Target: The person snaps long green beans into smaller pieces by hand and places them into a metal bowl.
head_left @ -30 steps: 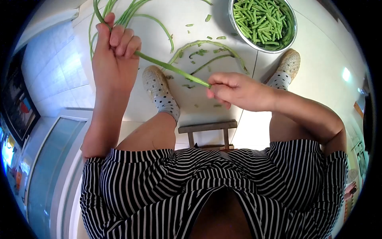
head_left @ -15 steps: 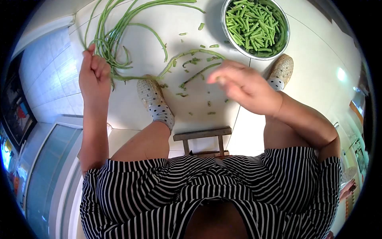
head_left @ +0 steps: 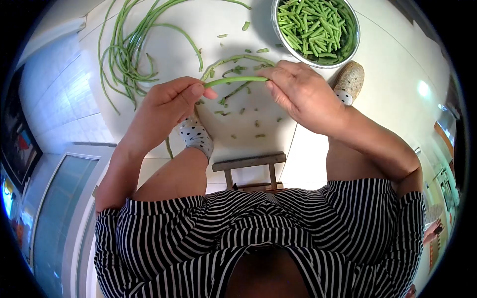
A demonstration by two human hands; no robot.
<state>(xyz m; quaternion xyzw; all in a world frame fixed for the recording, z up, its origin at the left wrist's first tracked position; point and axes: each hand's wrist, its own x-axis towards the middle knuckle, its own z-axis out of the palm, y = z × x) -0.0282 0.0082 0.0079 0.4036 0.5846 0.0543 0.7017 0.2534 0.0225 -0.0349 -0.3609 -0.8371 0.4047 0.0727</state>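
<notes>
A green long bean (head_left: 233, 79) stretches between my two hands, slightly bowed. My left hand (head_left: 171, 105) is closed round it, thumb on top, and a tail of bean hangs below that hand. At the other end, my right hand (head_left: 305, 94) pinches the bean between thumb and fingers. A loose pile of whole long beans (head_left: 121, 54) lies on the floor at the upper left. Short bean pieces fill a metal bowl (head_left: 356, 47) at the upper right, beyond my right hand.
Bean scraps (head_left: 257, 123) and a curved discarded bean (head_left: 226, 60) are scattered on the pale tiled floor (head_left: 263, 30). My shoe (head_left: 350, 79) stands just below the bowl. A small wooden stool (head_left: 248, 162) is between my legs, and a glass-panelled door (head_left: 64, 208) is at left.
My left hand has come from the bean pile toward the middle, bringing a long bean. My right hand, earlier a little lower, now grips that bean's end.
</notes>
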